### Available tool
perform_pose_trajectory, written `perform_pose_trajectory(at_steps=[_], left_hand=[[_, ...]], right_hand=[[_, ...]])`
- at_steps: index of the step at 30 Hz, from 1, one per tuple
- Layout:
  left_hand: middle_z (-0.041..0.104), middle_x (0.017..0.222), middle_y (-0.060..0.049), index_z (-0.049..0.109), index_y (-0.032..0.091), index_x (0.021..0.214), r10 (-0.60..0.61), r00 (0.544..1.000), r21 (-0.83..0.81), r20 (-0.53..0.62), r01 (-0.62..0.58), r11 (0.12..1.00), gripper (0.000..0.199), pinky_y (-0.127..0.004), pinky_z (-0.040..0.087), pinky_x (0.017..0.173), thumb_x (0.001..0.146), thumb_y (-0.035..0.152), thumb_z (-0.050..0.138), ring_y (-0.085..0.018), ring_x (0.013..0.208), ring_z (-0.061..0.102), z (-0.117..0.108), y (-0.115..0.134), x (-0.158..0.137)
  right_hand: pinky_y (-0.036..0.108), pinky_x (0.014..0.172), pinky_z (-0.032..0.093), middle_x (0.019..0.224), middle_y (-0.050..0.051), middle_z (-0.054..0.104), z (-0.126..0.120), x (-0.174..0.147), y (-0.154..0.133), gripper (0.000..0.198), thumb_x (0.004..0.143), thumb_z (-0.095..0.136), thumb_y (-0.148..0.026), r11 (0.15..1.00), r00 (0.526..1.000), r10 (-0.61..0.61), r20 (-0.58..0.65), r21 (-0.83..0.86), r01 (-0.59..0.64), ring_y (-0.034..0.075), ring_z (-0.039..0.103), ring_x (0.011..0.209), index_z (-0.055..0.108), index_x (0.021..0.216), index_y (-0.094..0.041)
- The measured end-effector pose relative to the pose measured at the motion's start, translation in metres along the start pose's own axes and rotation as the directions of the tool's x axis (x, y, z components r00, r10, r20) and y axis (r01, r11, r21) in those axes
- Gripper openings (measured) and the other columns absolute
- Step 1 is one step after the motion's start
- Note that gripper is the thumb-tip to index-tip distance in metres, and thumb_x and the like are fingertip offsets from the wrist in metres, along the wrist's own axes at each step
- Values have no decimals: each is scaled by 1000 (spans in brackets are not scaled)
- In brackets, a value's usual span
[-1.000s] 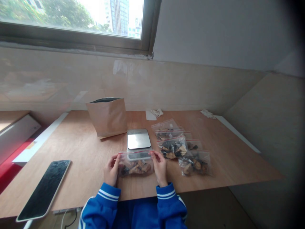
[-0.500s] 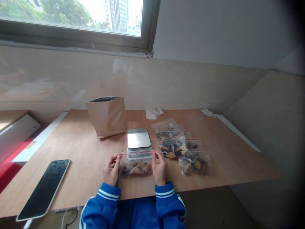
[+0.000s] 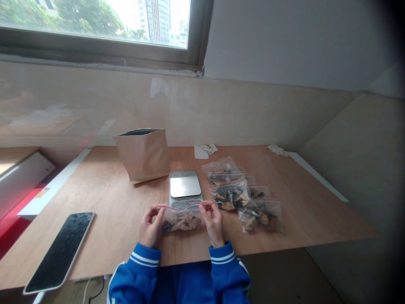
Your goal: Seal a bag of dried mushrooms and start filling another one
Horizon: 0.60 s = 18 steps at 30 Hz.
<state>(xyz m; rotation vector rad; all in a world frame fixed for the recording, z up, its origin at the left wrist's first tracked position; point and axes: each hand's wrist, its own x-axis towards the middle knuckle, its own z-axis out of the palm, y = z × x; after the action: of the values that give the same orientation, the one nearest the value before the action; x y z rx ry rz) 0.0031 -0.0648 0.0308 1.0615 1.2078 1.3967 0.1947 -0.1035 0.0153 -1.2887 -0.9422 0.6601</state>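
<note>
The left hand [image 3: 152, 226] and the right hand [image 3: 214, 223] each pinch one end of the red-striped top edge of a clear plastic zip bag [image 3: 182, 222], thumbs toward the wearer. Between them that edge sags in a shallow dip. Brown and blackish dried pieces lie in the lower part of the bag, which is near the front edge of the brown wooden worktop [image 3: 117, 232], directly before a flat scale with a square silver plate [image 3: 185, 184]; its top overlaps the scale's front in this view. Whether the bag's base touches the worktop cannot be told.

To the right of the scale, several similar clear bags with red-striped tops [image 3: 230, 196] lie overlapping, filled with dark and tan pieces. Behind and left of the scale stands an open-topped brown paper pouch [image 3: 144, 158]. A black-screened smartphone with a pale edge [image 3: 60, 253] lies at the worktop's left front.
</note>
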Motion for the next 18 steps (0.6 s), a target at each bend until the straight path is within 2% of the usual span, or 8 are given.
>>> perform_pose_trajectory(at_steps=[8,11,15,18], left_hand=[[68,78,-4,70,15,79,29,1000,135,3,-29,990,31,-27,49,74,65,42,75,-16,74,61,-10,-1,9],[68,79,-3,67,15,83,3,999,46,40,-5,999,32,-27,50,75,67,43,74,-16,76,63,-10,-2,7],[70,90,-5,66,16,95,-57,988,-22,142,61,998,38,-28,52,78,70,44,71,-18,86,64,-6,2,3],[71,93,-6,67,14,95,-78,981,0,179,79,997,37,-28,51,81,70,42,72,-19,89,64,-4,5,1]], right_hand=[[28,72,43,82,2,62,-10,6,-2,20,79,65,-37,998,997,-66,40,-8,66,16,55,75,65,83,-18],[28,73,44,82,2,62,-7,4,0,21,78,66,-39,993,998,24,61,112,-31,16,56,77,64,84,-19],[26,71,46,81,0,63,-2,1,4,25,77,67,-42,917,971,187,145,329,-226,15,58,76,61,90,-21],[26,71,47,82,0,64,0,1,4,27,76,68,-42,916,961,203,185,311,-253,15,59,77,63,90,-20]])
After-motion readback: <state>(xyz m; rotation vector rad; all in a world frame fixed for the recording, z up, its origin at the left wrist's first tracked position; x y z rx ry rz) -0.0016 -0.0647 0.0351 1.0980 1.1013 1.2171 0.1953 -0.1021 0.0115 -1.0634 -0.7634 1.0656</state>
